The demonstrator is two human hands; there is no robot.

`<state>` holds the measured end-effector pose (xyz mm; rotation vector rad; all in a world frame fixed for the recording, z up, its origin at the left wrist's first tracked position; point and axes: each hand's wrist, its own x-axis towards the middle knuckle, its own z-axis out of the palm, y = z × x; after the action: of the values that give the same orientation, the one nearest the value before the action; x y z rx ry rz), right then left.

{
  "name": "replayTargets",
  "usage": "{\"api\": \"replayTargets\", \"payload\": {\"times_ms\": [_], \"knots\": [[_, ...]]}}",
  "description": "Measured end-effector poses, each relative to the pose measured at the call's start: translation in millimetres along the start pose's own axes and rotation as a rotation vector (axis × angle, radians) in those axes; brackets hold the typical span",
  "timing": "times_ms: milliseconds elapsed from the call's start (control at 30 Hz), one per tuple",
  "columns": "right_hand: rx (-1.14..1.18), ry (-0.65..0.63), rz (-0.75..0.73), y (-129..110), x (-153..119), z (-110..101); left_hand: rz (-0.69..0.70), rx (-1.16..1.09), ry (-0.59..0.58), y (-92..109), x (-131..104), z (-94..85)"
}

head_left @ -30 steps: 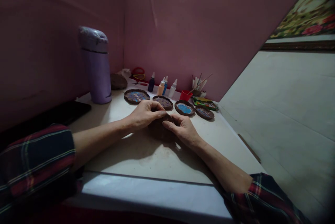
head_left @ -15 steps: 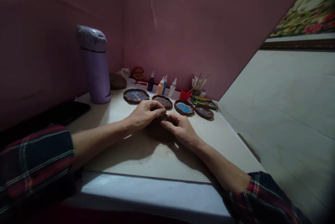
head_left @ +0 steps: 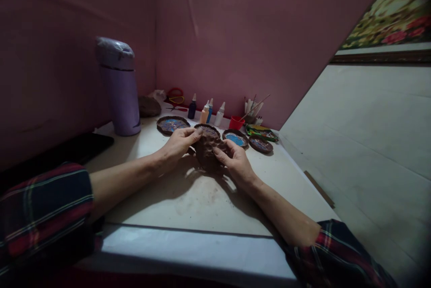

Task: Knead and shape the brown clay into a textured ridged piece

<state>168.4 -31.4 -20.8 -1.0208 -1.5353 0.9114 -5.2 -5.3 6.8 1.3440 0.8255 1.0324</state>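
Between my hands a flattened piece of brown clay is tilted up, its lumpy, dented face toward me. My left hand pinches its upper left edge, thumb on the near face. On the right edge my right hand grips it, thumb pressed to the front. Just behind it, partly covered, lies a brown clay dish. To its right are a dish with a blue inside and a smaller dark dish. Another dish with blue patches sits to the left.
A tall purple bottle stands at the left by a dark flat object. Along the back are a clay lump, scissors, several nozzle bottles, a red cup, brushes and a colourful packet.
The clay, earlier low and mostly hidden between my hands, is now lifted and tipped so its broad face shows. My hands have moved slightly apart, still gripping it.
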Motion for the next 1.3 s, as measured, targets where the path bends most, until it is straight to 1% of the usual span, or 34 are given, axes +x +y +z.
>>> {"api": "replayTargets", "payload": {"times_ms": [167,300,533,700,833,900,967,1033,1100,1167,1233,1300], "knots": [[-0.031,-0.033,-0.005,0,-1,1,0.092,-0.023,-0.025,-6,7,-4.2],[-0.007,-0.075,-0.018,1,-2,2,0.144,0.024,0.013,-11,12,-7.4],[0.006,-0.064,-0.035,1,-2,1,0.132,-0.02,-0.021,-9,9,-5.2],[-0.023,-0.123,-0.047,0,-3,3,0.121,0.083,-0.074,-4,5,-1.7],[-0.06,-0.131,-0.039,1,-3,3,0.14,0.126,-0.057,-3,3,-1.3],[-0.03,-0.127,-0.039,2,-2,3,0.151,0.092,-0.057,-4,5,-1.5],[0.028,-0.083,-0.016,2,-1,2,0.168,0.02,-0.046,-5,7,-1.9],[0.115,-0.009,0.023,1,0,1,0.18,-0.052,-0.027,-6,8,-2.3],[0.213,0.072,0.037,-1,1,0,0.162,-0.092,-0.039,-7,9,-2.4],[0.281,0.152,0.013,-3,2,0,0.08,-0.127,-0.084,-8,7,-1.9],[0.3,0.221,-0.013,-5,3,1,-0.068,-0.187,-0.185,-9,5,-0.7],[0.293,0.253,-0.026,-6,3,2,-0.166,-0.259,-0.268,-10,2,0.8]]}}
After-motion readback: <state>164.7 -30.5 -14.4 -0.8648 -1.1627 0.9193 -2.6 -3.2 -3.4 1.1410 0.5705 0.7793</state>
